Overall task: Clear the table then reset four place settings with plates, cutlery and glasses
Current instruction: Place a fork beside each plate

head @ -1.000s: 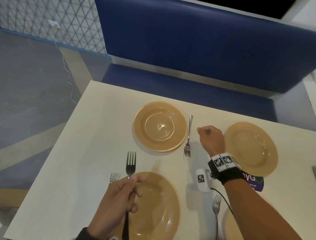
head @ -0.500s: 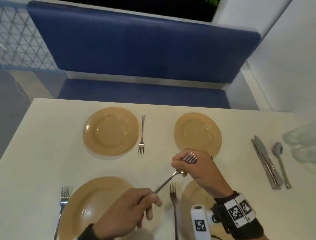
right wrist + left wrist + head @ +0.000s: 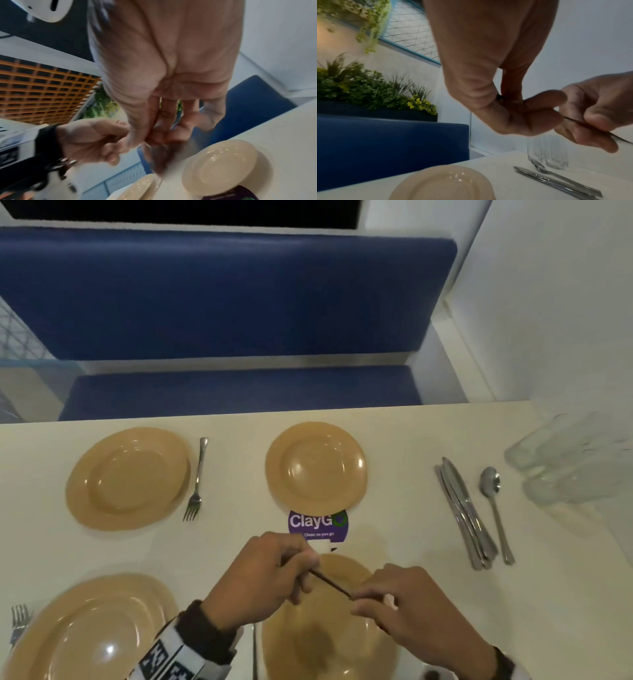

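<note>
Both hands hold one fork point(image 3: 330, 581) in the air above the near right plate point(image 3: 325, 652). My left hand point(image 3: 303, 571) pinches one end of it, and my right hand point(image 3: 363, 601) grips the other end. In the left wrist view the thin stem point(image 3: 590, 125) runs through the right hand's fingers point(image 3: 597, 119). The fork's tines are hidden. Three more tan plates lie at far left point(image 3: 126, 477), far right point(image 3: 315, 463) and near left point(image 3: 85, 631). Single forks lie beside the far left plate point(image 3: 197, 481), left of the near left plate point(image 3: 19, 621) and between the near plates point(image 3: 254, 652).
Knives point(image 3: 466, 515) and a spoon point(image 3: 495, 508) lie together at the right of the table. Several clear glasses point(image 3: 575, 460) stand by the right wall. A purple sticker point(image 3: 318, 525) sits between the right-hand plates. A blue bench point(image 3: 222, 302) runs along the far edge.
A second ago my left hand alone held the fork, at the left. Both hands have since carried it right, and it now hangs over the near right plate.
</note>
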Motion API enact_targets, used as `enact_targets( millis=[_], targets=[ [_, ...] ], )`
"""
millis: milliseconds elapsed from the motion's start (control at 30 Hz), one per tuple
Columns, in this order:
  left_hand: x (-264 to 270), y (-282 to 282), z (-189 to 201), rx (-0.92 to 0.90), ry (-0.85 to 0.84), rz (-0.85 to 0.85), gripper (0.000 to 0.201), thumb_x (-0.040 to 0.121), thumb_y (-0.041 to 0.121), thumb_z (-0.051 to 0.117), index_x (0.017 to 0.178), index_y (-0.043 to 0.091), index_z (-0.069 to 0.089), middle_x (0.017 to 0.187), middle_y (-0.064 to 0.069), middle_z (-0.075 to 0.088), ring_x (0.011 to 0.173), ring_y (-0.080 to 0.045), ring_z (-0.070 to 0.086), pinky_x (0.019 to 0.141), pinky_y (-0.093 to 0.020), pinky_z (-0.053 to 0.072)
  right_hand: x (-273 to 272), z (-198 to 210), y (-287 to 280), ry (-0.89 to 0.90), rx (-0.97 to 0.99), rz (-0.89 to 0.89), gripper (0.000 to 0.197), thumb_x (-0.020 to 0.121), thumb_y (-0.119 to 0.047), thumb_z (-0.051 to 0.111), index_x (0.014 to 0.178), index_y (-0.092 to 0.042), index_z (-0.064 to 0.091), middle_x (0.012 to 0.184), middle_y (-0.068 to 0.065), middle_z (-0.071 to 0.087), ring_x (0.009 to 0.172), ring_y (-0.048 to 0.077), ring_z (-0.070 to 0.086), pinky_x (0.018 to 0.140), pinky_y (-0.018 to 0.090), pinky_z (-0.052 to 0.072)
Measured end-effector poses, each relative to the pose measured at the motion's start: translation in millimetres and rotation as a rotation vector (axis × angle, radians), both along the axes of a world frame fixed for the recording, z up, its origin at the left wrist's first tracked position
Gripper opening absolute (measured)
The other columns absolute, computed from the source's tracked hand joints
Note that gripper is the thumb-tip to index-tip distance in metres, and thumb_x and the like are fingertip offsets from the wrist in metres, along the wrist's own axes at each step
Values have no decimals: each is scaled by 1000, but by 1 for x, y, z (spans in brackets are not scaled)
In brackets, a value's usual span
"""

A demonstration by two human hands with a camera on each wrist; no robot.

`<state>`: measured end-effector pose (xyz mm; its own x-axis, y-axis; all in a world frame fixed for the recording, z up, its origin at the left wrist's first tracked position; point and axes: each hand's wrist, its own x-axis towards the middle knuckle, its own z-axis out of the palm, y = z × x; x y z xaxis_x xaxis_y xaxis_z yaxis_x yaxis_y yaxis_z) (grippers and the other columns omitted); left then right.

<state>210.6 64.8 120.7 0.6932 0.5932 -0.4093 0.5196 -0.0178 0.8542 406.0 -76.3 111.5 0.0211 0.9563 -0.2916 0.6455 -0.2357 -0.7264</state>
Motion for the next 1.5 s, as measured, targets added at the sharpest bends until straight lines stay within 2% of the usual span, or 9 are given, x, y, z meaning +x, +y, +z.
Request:
enact_targets(
  millis=[100,267,367,500,667,800,1033,1167,1500],
  targets=[
    [33,-3,3,86,-46,38,13,98,26,61,88,21,68,68,-1,74,53,-15,69,61,-21,55,14,-3,9,-71,28,46,26,86,-55,58,90,-32,71,79,-13,69,76,3,53,73,20,43],
    [44,2,12,119,-122,299,29,94,36,63,122,32,57,81,3,77,66,-18,73,74,-38,61,87,-36,55,-20,61,-398,8,89,-25,70,85,-20,75,72,-10,71,66,7,66,67,22,55],
    [25,-8,15,110,-21,312,36,86,51,59,116,32,60,82,8,76,71,-18,74,74,-36,61,126,-78,95,-50,-69,-520,15,89,-24,68,81,-13,75,73,0,73,67,17,70,72,38,60],
    [-14,-43,0,-4,143,317,10,92,35,65,103,35,66,80,6,76,67,-12,72,75,-32,58,139,-116,138,-26,-198,-571,14,86,-20,68,80,-9,75,77,6,73,64,18,66,51,17,43],
    [-50,-78,-19,-144,233,389,14,92,16,67,95,30,71,79,-4,77,66,-20,72,67,-22,53,139,-124,169,36,-215,-691,13,81,-17,78,84,-6,73,77,5,73,69,15,68,44,15,39],
    [-57,-84,-25,-141,266,432,11,92,19,68,102,22,70,79,-1,77,66,-16,73,70,-23,54,135,-118,179,26,-263,-733,22,81,-16,79,82,4,70,63,9,68,34,9,58,26,9,32],
    [-51,-85,-28,-161,272,403,13,90,28,69,94,40,66,78,2,74,66,-12,71,72,-25,55,130,-120,188,-55,-267,-738,21,79,-13,80,70,3,70,52,9,68,34,11,61,38,17,50],
    [-48,-86,-27,-151,274,374,31,90,28,70,96,55,58,73,9,73,68,-12,71,77,-26,55,129,-118,188,-80,-277,-725,23,82,-14,77,67,1,68,45,2,59,21,1,46,25,9,28],
    [-44,-89,-25,-128,245,384,35,90,26,71,97,58,57,78,8,74,68,-10,72,76,-23,55,130,-129,187,-60,-262,-747,28,82,-18,76,61,0,68,47,6,65,29,8,57,32,10,35]
  ],
)
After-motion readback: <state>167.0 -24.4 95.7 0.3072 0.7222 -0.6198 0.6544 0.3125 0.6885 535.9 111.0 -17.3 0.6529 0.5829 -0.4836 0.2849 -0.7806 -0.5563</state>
